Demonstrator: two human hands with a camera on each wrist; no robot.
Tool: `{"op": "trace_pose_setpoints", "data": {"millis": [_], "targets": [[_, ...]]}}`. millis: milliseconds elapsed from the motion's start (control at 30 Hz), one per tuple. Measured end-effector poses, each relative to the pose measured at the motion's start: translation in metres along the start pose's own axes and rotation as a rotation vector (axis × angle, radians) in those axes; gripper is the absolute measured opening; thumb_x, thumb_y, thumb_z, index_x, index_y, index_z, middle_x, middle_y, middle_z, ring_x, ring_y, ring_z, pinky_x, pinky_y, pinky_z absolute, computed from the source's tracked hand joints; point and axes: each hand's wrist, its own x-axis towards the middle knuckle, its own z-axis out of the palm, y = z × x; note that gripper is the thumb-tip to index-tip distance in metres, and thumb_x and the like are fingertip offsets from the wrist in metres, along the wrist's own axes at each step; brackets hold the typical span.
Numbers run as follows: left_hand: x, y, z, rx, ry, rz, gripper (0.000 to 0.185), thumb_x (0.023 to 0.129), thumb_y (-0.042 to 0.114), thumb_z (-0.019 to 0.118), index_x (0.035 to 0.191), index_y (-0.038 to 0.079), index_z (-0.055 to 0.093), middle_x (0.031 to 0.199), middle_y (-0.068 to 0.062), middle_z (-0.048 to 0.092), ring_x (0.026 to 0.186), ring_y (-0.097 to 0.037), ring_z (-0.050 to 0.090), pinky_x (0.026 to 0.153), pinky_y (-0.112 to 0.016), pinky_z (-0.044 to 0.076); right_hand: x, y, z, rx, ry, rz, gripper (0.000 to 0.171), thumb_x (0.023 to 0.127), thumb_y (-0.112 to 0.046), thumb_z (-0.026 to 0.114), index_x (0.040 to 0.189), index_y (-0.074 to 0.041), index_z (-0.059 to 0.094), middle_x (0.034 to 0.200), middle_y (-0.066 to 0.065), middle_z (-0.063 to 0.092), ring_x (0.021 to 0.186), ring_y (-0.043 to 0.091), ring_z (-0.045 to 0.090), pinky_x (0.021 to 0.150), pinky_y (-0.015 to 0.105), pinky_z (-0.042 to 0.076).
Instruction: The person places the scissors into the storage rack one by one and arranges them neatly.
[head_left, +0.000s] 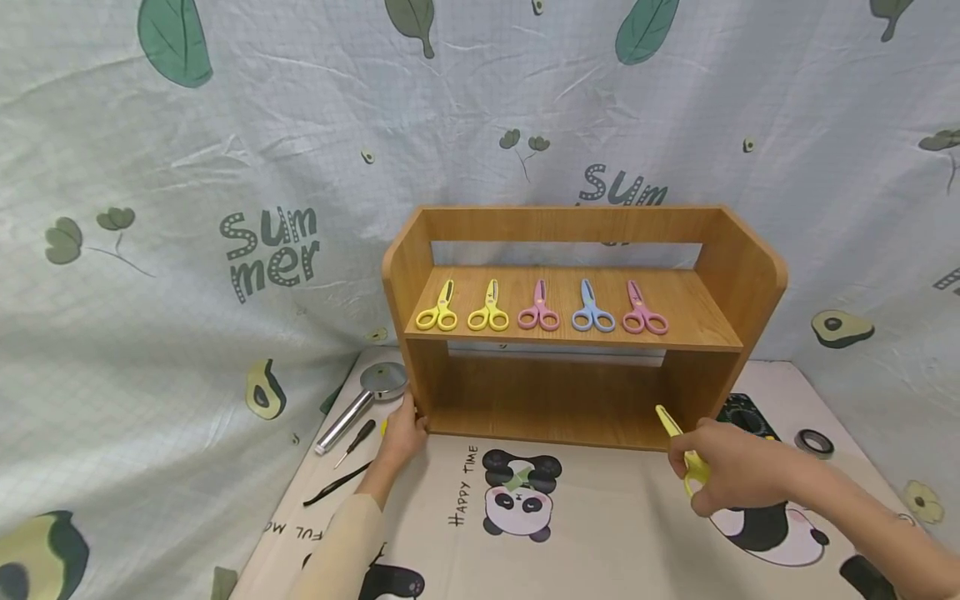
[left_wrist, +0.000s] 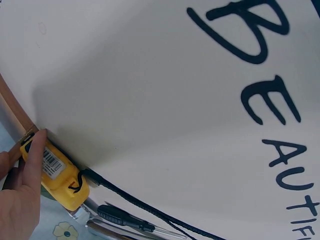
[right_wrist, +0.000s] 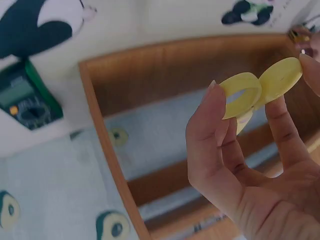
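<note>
Right hand [head_left: 731, 479] fingers around yellow scissors [head_left: 686, 454], blades half-hidden; left hand [head_left: 401, 433] fingers seemingly straight against shelf [head_left: 420, 392].

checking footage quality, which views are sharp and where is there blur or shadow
Head view: evenly lit, sharp, wooden two-tier shelf bowed by the wide lens. Left wrist view: soft shadow on the cream printed mat. Right wrist view: dim, yellow plastic scissors slightly soft, background blurred.

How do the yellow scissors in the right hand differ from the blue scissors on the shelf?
The yellow scissors are held in the right hand above the mat, blades pointing up toward the shelf; the blue scissors lie flat on the upper board, untouched, in a row with four others. They differ in colour. Both look like the same small plastic type, blades closed.
</note>
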Motion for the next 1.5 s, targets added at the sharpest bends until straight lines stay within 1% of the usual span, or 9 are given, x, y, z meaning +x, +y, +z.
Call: {"op": "trace_pose_setpoints", "data": {"millis": [200,333,667,900,1000,1167,1300,1433,1500], "targets": [[0.002,0.0,0.001,0.001,0.003,0.007,0.067,0.095,-0.005,0.061,0.154,-0.006,0.03,0.132,-0.036,0.063,0.117,-0.05,0.067,0.1,-0.057,0.056,-0.011,-0.002,-0.033,-0.048,0.098,-0.043,0.033,0.069,-0.018,0.085,0.094,-0.026,0.066,0.095,0.003,0.055,0.083,0.02,0.05,0.063,0.03,0.041],[0.003,0.0,0.002,-0.005,0.008,0.01,0.067,0.095,-0.006,0.061,0.154,-0.007,0.029,0.133,-0.037,0.063,0.117,-0.049,0.067,0.099,-0.056,0.057,-0.014,-0.002,-0.056,-0.083,0.161,-0.067,0.032,0.069,-0.017,0.083,0.095,-0.024,0.065,0.087,0.001,0.055,0.077,0.017,0.051,0.058,0.027,0.042],[0.001,0.0,0.003,0.022,0.01,0.0,0.064,0.096,-0.005,0.061,0.153,-0.006,0.031,0.131,-0.035,0.064,0.116,-0.048,0.068,0.096,-0.056,0.058,0.002,0.0,-0.103,-0.042,0.117,0.012,0.034,0.079,-0.023,0.081,0.107,-0.013,0.064,0.088,0.006,0.057,0.07,0.017,0.055,0.055,0.026,0.054],[0.001,0.002,0.002,-0.003,0.003,-0.004,0.065,0.097,-0.006,0.06,0.154,-0.006,0.029,0.134,-0.036,0.062,0.117,-0.048,0.068,0.095,-0.055,0.059,0.018,-0.002,-0.13,-0.054,0.168,0.08,0.03,0.082,-0.024,0.075,0.108,-0.013,0.064,0.085,0.005,0.054,0.066,0.018,0.054,0.052,0.031,0.054],[0.0,0.0,0.003,0.007,0.0,-0.008,0.065,0.097,-0.006,0.06,0.154,-0.006,0.029,0.135,-0.035,0.062,0.117,-0.048,0.067,0.095,-0.055,0.059,0.028,-0.004,-0.139,-0.077,0.189,0.101,0.029,0.083,-0.028,0.077,0.106,-0.013,0.065,0.09,0.01,0.055,0.072,0.022,0.057,0.051,0.031,0.056],[-0.001,-0.002,0.004,0.008,0.004,-0.002,0.065,0.096,-0.006,0.06,0.153,-0.007,0.03,0.132,-0.036,0.063,0.116,-0.049,0.068,0.096,-0.056,0.058,0.047,-0.007,-0.15,-0.079,0.14,0.144,0.029,0.085,-0.033,0.077,0.104,-0.015,0.066,0.099,0.015,0.055,0.075,0.024,0.06,0.052,0.033,0.059],[-0.002,-0.002,0.002,0.002,0.003,0.004,0.065,0.096,-0.006,0.06,0.154,-0.006,0.029,0.132,-0.037,0.063,0.116,-0.05,0.067,0.097,-0.056,0.058,0.059,-0.008,-0.159,-0.059,0.09,0.176,0.031,0.085,-0.03,0.075,0.107,-0.012,0.065,0.104,0.017,0.052,0.083,0.029,0.06,0.056,0.036,0.061],[-0.002,-0.001,0.0,0.009,0.01,0.014,0.065,0.096,-0.006,0.061,0.153,-0.006,0.03,0.132,-0.037,0.063,0.117,-0.05,0.067,0.097,-0.057,0.058,0.065,-0.008,-0.166,-0.053,0.074,0.206,0.033,0.085,-0.028,0.075,0.111,-0.009,0.064,0.11,0.019,0.051,0.094,0.033,0.054,0.06,0.036,0.061],[-0.001,0.0,-0.001,0.008,0.014,0.016,0.064,0.096,-0.006,0.061,0.152,-0.007,0.031,0.131,-0.037,0.063,0.117,-0.05,0.066,0.097,-0.057,0.058,0.068,-0.007,-0.169,-0.063,0.068,0.226,0.034,0.085,-0.028,0.075,0.112,-0.01,0.065,0.111,0.018,0.052,0.095,0.033,0.054,0.061,0.037,0.061]]}}
